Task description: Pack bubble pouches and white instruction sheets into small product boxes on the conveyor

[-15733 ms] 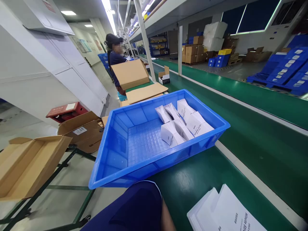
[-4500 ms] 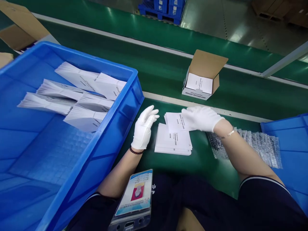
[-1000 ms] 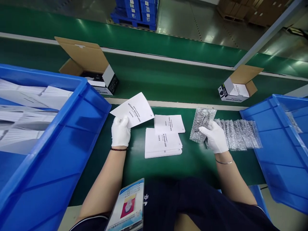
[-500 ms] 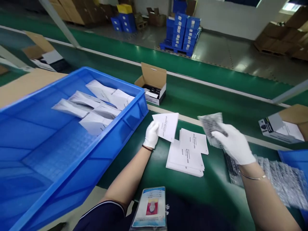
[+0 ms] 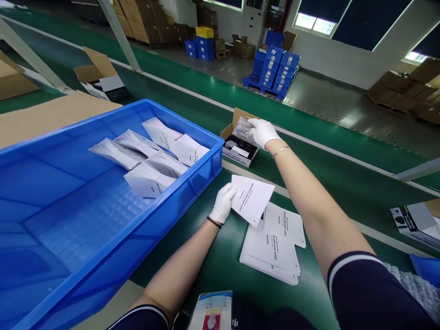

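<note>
A shiny floor [image 5: 311, 98] stacked with blue crates [image 5: 271, 71] backs a green desk [image 5: 209, 266], a blue tub [image 5: 165, 227] of white bundles [image 5: 151, 179] at its left edge. Just past the far edge, an open box [image 5: 237, 158] looks part-filled; not yet laid in are a leaflet [image 5: 250, 199], gripped by the curled left hand [image 5: 222, 204], and a bubble-wrap pouch [image 5: 243, 129], pinched in the right hand [image 5: 264, 133].
</note>
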{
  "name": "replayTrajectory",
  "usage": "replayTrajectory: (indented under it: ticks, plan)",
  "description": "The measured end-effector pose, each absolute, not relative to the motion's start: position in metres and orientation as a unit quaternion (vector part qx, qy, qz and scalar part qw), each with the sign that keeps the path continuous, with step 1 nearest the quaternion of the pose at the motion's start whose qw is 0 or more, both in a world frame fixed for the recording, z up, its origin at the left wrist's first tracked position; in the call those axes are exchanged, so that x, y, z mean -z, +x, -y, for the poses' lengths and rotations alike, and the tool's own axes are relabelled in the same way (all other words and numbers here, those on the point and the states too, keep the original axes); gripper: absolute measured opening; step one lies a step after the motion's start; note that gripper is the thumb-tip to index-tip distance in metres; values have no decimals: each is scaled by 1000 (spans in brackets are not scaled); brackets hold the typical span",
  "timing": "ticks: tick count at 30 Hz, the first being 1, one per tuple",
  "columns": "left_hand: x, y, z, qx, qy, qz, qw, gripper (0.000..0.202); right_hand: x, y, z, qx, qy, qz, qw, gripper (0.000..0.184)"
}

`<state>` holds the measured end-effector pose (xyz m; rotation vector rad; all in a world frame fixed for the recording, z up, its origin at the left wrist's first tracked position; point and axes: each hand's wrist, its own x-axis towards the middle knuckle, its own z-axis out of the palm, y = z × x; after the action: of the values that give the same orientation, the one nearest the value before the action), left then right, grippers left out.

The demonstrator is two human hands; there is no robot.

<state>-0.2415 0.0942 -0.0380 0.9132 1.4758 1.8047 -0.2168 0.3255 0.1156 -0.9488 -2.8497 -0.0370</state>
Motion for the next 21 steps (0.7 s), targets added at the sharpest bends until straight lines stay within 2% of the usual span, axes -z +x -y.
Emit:
replayTrajectory:
  ticks: [4, 8, 11, 14, 16, 19, 21]
  plan:
    - [34, -241, -95, -706, 310, -538, 342, 33, -73, -231, -334, 12, -314, 947, -63, 42]
    - [34, -238, -96, -714, 292, -546, 327, 31, -56, -222, -339, 27, -306, 944, -121, 36]
    - [35, -238, -98, -703, 287, -582, 290, 29, -70, -207, -338, 31, -276, 954, -114, 36]
    - [35, -242, -101, -688, 275, -622, 254, 26, -90, -182, -315, 27, -240, 970, -13, 33]
    - [36, -244, -104, -697, 256, -620, 252, 30, -94, -161, -282, 3, -136, 990, 41, 34]
    - [40, -246, -107, -734, 238, -564, 292, 38, -81, -132, -226, 18, 17, 1000, -10, 50]
    - [42, -245, -107, -759, 220, -499, 356, 44, -68, -122, -203, 62, -14, 998, -17, 42]
